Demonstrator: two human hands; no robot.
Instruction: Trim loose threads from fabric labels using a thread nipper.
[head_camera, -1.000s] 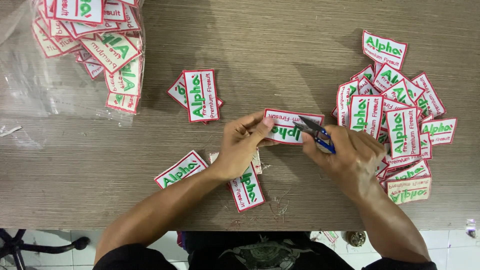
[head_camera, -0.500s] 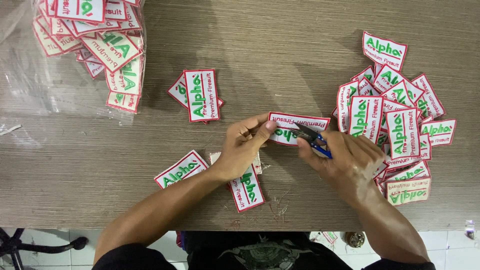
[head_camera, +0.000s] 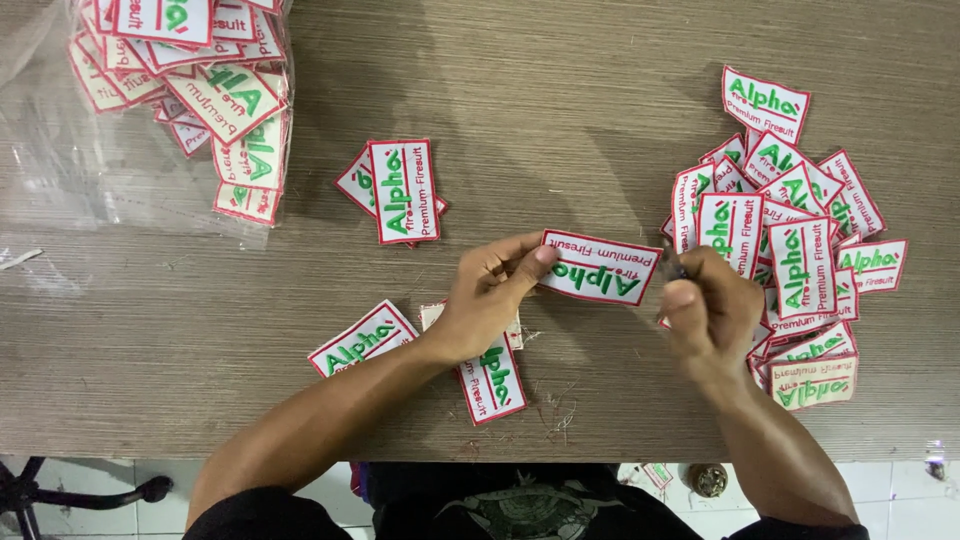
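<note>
Embroidered patch: light, flexible, pinched at left edge by left hand; right hand closed on small tool at its right edge

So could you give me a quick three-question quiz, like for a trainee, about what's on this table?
1. True or false: the left hand pinches the white rectangular embroidered patch with red border and green lettering by its left end.
2. Where does the clear plastic bag of patches lie: A far left, B far right, C near edge?
3. Which side of the grey wood-grain table holds the big loose pile of patches?

Key: 1 true; 2 A; 3 the right, beside the right hand, whose grip hides a small tool.
</note>
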